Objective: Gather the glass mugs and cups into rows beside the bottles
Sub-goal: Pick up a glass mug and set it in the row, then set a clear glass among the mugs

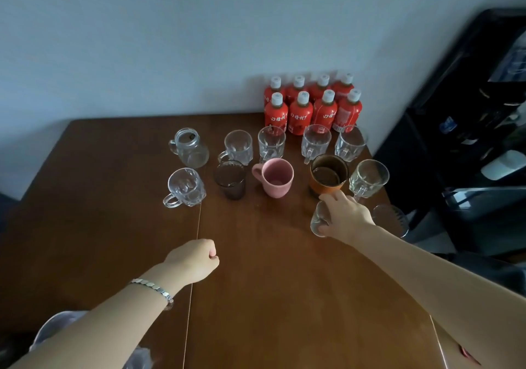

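One small clear glass (318, 217) is gripped in the right hand (345, 217), fingers and thumb curled round it, near the table's right edge just in front of the amber cup (327, 178). The step looks like adding it to the rows; next it needs setting down upright without knocking its neighbours. The left hand (196, 260) hovers in a fist, empty. Beyond, faceted glass mugs (239, 146), a smooth pink mug (277, 178) and a dark ribbed tumbler (230, 180) stand in two rows before the red bottles (300, 115) at the far right corner of the glossy brown table (256, 283).
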`<action>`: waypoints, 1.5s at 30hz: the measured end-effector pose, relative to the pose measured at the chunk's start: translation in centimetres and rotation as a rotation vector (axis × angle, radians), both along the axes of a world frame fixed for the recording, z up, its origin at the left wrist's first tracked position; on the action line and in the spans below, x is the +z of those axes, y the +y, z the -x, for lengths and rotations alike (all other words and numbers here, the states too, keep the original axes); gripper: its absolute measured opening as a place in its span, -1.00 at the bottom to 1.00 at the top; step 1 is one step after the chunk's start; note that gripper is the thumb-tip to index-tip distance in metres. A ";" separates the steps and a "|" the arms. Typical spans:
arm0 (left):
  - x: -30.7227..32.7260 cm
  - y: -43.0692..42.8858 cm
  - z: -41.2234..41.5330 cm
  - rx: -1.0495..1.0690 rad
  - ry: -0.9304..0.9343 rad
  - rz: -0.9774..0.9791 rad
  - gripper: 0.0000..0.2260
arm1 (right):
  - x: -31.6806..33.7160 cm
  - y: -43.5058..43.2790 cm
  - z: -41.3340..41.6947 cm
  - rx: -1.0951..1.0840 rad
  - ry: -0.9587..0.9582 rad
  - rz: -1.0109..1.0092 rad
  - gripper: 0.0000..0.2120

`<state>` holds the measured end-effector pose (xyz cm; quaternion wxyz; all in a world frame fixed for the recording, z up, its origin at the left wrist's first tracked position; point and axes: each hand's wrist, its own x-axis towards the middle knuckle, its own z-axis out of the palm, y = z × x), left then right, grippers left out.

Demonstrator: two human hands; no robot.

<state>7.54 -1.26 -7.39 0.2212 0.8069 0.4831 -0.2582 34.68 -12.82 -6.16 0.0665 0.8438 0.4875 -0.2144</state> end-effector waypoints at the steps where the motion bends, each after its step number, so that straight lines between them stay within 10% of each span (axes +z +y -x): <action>1: 0.1 0.0 0.3 0.000 0.002 0.004 -0.78 | 0.0 -0.1 0.3 0.019 -0.044 0.010 -0.40; 8: 1.4 0.1 4.9 -0.021 -0.066 -0.008 -0.79 | 1.0 -0.8 5.6 0.101 -0.255 -0.046 -0.46; 16: 2.0 0.0 16.0 -0.024 -0.089 0.003 -0.77 | 0.5 -1.3 17.3 0.001 -0.044 0.086 -0.63; 27: -0.8 -7.2 22.0 -0.306 0.062 -0.029 -0.10 | -0.8 -5.9 25.8 -0.157 -0.003 0.193 -0.68; 45: 2.5 -3.7 0.4 -0.210 -0.191 -0.197 -0.27 | 0.4 -10.2 11.0 -0.253 -0.009 0.191 -0.68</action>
